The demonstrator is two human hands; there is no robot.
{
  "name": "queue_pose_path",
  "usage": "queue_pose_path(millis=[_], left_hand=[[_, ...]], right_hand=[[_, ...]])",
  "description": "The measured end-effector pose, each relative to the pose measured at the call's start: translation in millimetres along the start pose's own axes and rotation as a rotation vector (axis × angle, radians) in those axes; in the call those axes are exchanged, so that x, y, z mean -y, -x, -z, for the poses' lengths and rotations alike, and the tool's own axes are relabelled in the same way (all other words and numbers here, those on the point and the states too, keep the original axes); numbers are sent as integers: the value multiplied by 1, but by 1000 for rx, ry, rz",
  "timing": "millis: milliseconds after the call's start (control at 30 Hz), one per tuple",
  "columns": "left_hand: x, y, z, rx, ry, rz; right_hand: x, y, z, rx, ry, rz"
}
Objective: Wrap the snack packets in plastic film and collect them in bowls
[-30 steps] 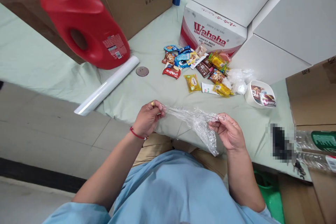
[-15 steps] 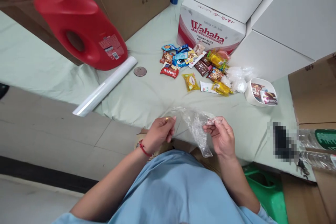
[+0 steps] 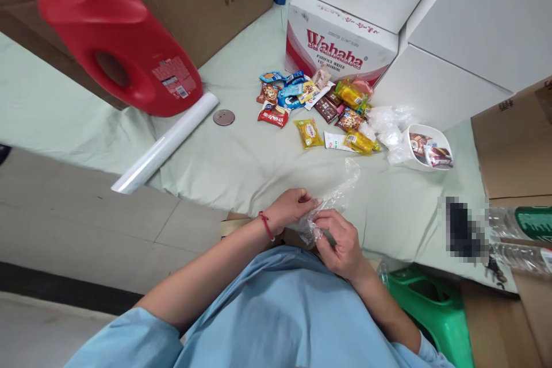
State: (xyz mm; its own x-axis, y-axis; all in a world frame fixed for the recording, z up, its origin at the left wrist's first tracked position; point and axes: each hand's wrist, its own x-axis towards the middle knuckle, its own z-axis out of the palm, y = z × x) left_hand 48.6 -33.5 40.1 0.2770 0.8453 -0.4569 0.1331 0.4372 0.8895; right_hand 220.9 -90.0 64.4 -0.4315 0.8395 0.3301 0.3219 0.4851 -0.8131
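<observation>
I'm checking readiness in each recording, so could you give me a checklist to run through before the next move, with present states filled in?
1. Left hand has hold of the clear plastic film: ok.
2. Right hand has hold of it too: ok.
3. Film spread flat: not ok, bunched between the hands.
4. Film free of tears: cannot tell.
5. White roll fully on the table: not ok, its near end overhangs the edge.
6. White bowl upright: ok, with packets inside.

Clear, crinkled plastic wrap (image 3: pixel 335 196) is bunched in 2 hands (image 3: pixel 344 244) by the tabletop (image 3: pixel 259 169) near edge, its loose end spreading far right.
</observation>
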Motion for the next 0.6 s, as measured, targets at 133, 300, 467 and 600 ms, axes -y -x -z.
queue_pose_path(millis=[133, 300, 467, 600], left_hand=[[1, -4, 5, -3, -39, -93], [4, -2, 12, -238, 292, 25], [2, 0, 28, -473, 627, 98], [3, -1, 43, -592, 537, -1]], right_hand=[[-1, 0, 2, 40, -32, -12], [-3, 4, 4, -21, -171, -98], [-13, 1, 3, -353, -486, -331], [-30, -9, 12, -547, -819, -547]])
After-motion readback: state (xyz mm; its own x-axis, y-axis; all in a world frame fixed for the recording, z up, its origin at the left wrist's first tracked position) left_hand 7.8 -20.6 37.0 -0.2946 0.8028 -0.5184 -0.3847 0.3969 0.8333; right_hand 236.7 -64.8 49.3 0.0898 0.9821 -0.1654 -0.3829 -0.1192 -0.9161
